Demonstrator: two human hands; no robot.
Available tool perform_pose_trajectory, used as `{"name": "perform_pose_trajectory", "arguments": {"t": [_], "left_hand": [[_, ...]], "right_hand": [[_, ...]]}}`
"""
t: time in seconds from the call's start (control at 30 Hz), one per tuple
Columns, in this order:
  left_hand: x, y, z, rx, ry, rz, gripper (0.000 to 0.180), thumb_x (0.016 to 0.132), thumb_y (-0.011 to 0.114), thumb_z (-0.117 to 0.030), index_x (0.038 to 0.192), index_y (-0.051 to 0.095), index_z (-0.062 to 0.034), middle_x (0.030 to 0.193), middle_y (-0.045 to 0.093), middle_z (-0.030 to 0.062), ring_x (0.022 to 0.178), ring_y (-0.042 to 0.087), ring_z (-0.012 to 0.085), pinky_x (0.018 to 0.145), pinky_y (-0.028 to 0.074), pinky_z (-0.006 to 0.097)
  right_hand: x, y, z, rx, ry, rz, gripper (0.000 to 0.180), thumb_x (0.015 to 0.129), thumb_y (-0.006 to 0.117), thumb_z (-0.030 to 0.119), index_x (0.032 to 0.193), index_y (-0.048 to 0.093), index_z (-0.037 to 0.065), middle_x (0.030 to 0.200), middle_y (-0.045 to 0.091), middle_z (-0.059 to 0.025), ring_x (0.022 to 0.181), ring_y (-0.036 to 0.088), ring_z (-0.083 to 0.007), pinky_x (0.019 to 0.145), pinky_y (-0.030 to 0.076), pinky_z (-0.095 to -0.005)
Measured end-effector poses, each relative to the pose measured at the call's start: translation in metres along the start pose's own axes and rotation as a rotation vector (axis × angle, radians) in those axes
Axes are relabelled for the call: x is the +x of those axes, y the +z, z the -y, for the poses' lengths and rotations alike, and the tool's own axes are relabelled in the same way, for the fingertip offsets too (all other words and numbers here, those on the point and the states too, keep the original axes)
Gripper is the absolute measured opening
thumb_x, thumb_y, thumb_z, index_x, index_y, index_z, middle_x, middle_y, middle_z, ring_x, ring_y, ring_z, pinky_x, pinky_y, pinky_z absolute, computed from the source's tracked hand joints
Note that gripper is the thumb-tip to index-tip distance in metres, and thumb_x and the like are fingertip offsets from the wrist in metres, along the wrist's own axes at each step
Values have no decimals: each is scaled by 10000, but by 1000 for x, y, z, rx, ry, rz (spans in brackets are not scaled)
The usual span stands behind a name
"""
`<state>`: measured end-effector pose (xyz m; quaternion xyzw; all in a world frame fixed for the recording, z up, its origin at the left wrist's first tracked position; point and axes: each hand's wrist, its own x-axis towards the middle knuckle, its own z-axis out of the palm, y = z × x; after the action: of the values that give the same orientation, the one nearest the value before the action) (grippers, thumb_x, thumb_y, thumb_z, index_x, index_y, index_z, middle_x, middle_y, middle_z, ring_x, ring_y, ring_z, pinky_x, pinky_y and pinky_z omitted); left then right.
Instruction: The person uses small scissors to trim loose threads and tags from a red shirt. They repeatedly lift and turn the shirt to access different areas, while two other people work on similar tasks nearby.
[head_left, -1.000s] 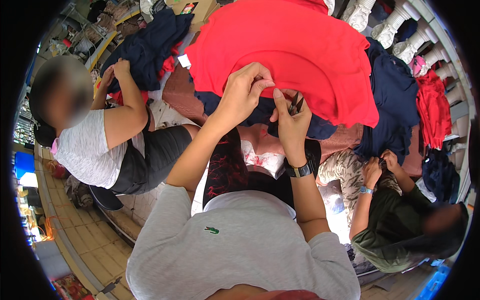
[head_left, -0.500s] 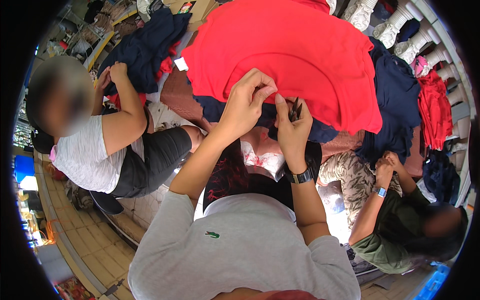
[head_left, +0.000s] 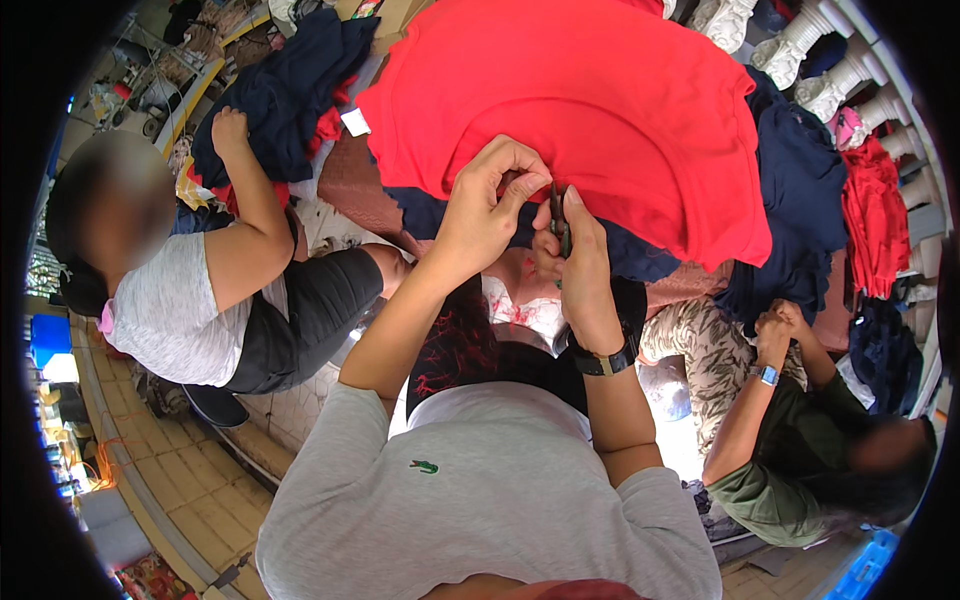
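A big red garment (head_left: 580, 110) is spread in front of me, its curved near edge facing my hands. My left hand (head_left: 490, 205) is closed in a pinch at that edge; whether it grips the cloth or a loose thread is too small to tell. Dark thread snips (head_left: 559, 218) are in my right hand (head_left: 583, 265), fingers wrapped round them. Their blades point up, close beside my left fingertips and against the red cloth. A white tag (head_left: 355, 122) sticks out at the garment's left side.
Navy cloth (head_left: 785, 200) hangs right of the red garment, with more red cloth (head_left: 873, 215) beyond it by white balusters (head_left: 785, 58). A co-worker (head_left: 190, 290) sits at left by a navy garment (head_left: 285, 95); another (head_left: 790, 440) sits at right. Red thread scraps (head_left: 515, 312) lie below my hands.
My right hand has swung the snips upright, bringing the blades next to my left fingertips. My left hand has stayed in place. The left co-worker's hands have moved on the navy garment.
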<state>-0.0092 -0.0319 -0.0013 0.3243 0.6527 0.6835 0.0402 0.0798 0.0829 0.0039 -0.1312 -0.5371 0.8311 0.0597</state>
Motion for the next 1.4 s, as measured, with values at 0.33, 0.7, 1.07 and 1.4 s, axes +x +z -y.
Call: {"name": "perform_pose_trajectory", "arguments": {"t": [0.33, 0.7, 1.07, 1.4], "left_hand": [[2, -3, 14, 140, 90, -45, 52, 1006, 560, 26, 998, 610, 15, 1007, 619, 67, 930, 610, 120, 867, 491, 259], [0, -1, -4, 392, 137, -131, 158, 907, 677, 30, 1064, 676, 17, 972, 649, 86, 900, 649, 162, 819, 518, 283], [0, 8, 7, 496, 282, -190, 121, 865, 710, 55, 977, 678, 20, 854, 621, 92, 786, 628, 176, 746, 506, 285], [-7, 3, 3, 257, 70, -146, 46, 955, 631, 8, 914, 613, 15, 838, 627, 48, 766, 609, 110, 733, 489, 257]], "right_hand": [[19, -5, -10, 113, -13, 32, 459, 1084, 400, 459, 831, 507, 91, 617, 340, 46, 470, 256, -41, 440, 174, -227], [10, 5, -18, -286, -394, -233, 226, 1014, 640, 171, 914, 604, -28, 714, 528, 12, 648, 415, -43, 547, 330, -251], [3, -7, -25, -249, -324, -206, 110, 1008, 563, 74, 1037, 611, -21, 819, 570, 6, 720, 442, -43, 611, 366, -236], [3, -3, -13, -76, -23, 21, 430, 1091, 383, 351, 855, 561, 39, 649, 357, 51, 555, 289, -50, 489, 238, -250]]}}
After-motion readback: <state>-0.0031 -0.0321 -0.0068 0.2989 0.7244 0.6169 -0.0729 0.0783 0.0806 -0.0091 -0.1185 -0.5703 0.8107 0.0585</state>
